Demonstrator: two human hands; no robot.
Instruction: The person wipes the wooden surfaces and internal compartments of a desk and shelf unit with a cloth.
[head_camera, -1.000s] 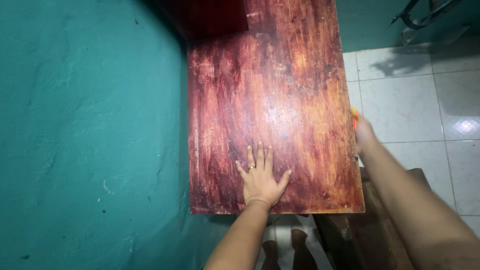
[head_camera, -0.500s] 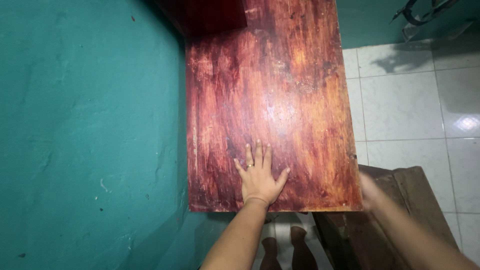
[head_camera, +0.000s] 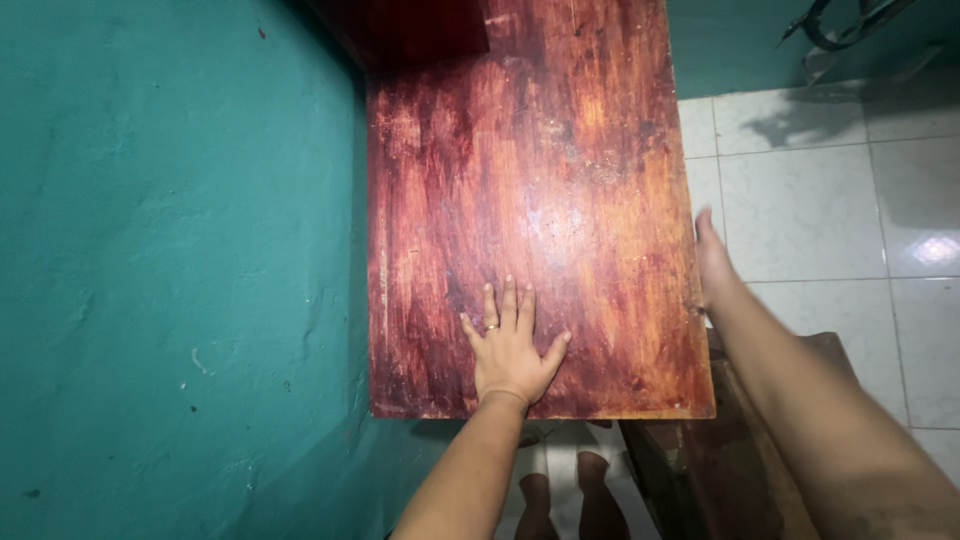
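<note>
One table top (head_camera: 540, 180) fills the middle of the view: a flat rectangular slab of reddish-brown wood, varnished but worn, streaked with paler orange patches, dark stains and fine scratches running along its length. A dull shine sits near its centre. At 12 o'clock a darker red block (head_camera: 420, 30) stands on its far corner, square-edged and deep in shadow.

The left hand (head_camera: 508, 350) lies palm down on the wood, toward 6 o'clock of the slab, fingers spread flat and open, clamped on nothing. One thin gold ring (head_camera: 491, 326) circles a finger. The right hand (head_camera: 712, 262) is at 3 o'clock, pressed against the table's right edge, fingers straight and together, pointing away; whether it curls under the edge I cannot tell. It grips nothing that shows.

To 9 o'clock, one wall (head_camera: 170, 270), teal plaster, rough and matte, dotted with small chips and specks. To 2 o'clock, the floor (head_camera: 820, 200): glossy white square tiles with grey joints, one bright reflection among them. At 5 o'clock, below the right forearm, a second piece of dark brown wooden furniture (head_camera: 720, 470), coarse and unpolished. At 6 o'clock, two bare feet (head_camera: 560, 495) on the tiles. At 1 o'clock, a curved dark metal frame (head_camera: 840, 25), partly cut off.
</note>
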